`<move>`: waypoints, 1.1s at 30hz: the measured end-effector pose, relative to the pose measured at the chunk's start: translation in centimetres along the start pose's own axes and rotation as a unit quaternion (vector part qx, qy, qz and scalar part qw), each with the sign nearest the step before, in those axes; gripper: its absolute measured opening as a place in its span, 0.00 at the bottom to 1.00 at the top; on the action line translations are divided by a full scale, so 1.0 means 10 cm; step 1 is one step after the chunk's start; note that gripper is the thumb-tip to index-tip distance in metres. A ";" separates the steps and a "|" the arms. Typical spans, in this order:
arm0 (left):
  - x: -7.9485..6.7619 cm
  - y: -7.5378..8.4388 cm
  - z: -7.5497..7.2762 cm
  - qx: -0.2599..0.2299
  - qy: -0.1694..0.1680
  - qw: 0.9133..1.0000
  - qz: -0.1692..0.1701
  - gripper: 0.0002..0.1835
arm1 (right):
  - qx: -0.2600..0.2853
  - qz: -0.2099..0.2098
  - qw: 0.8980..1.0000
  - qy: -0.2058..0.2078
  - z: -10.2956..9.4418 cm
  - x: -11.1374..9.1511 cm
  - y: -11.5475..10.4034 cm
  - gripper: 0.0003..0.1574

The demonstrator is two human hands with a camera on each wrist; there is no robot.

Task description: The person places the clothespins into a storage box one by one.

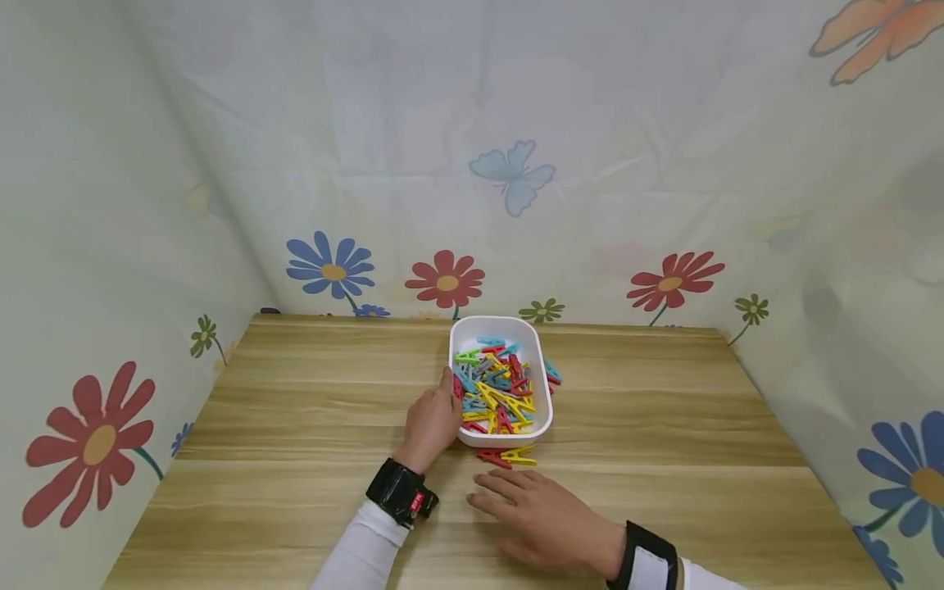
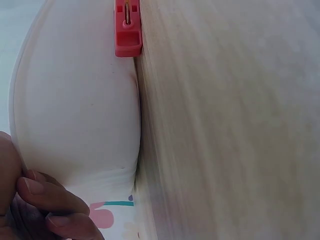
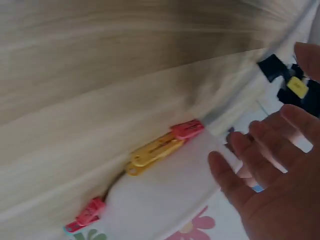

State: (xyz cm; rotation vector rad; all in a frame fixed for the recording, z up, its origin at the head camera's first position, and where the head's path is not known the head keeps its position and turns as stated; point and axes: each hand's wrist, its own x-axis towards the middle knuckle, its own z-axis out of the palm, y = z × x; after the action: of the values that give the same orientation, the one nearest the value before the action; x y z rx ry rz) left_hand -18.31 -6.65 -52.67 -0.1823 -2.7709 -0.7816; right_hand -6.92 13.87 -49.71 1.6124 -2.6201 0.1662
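A white plastic tub stands near the back of the table, holding a heap of red, yellow, blue, green and grey clothespins. My left hand grips the tub's left side; in the left wrist view its fingers curl against the outer wall, with the thumb side up at the rim. Toward the table's front, my right hand hangs with fingers spread and holds nothing. Between it and the tub lie a red clothespin and a yellow clothespin.
Another blue clothespin lies by the tub's right side, with a bit of red beside it. The wooden table is bordered by a flower-printed cloth at the back and both sides. Each wrist wears a black strap.
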 end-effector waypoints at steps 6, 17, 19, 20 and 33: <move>0.00 0.00 0.01 -0.003 -0.002 1.000 0.001 0.30 | -0.022 0.067 0.997 -0.012 0.18 -0.04 0.19 0.39; 0.01 0.00 0.01 -0.005 0.003 1.000 0.003 0.29 | -0.054 0.101 0.992 0.051 0.27 -0.05 0.36 0.25; 0.01 0.00 0.01 -0.004 0.000 1.000 0.002 0.29 | -0.059 0.117 0.990 0.049 0.26 -0.06 0.37 0.24; 0.01 0.00 0.01 -0.004 -0.002 1.000 0.001 0.29 | -0.061 0.125 0.989 0.046 0.26 -0.07 0.37 0.25; 0.01 0.03 -0.02 -0.012 -0.021 1.000 -0.008 0.30 | -0.073 0.118 0.990 0.026 0.24 -0.19 0.37 0.24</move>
State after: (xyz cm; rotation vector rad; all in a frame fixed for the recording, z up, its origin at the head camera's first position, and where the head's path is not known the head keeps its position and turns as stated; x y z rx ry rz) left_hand -18.32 -6.52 -52.35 -0.1819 -2.8059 -0.8256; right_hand -9.37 16.87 -52.54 1.2358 -2.7042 0.0261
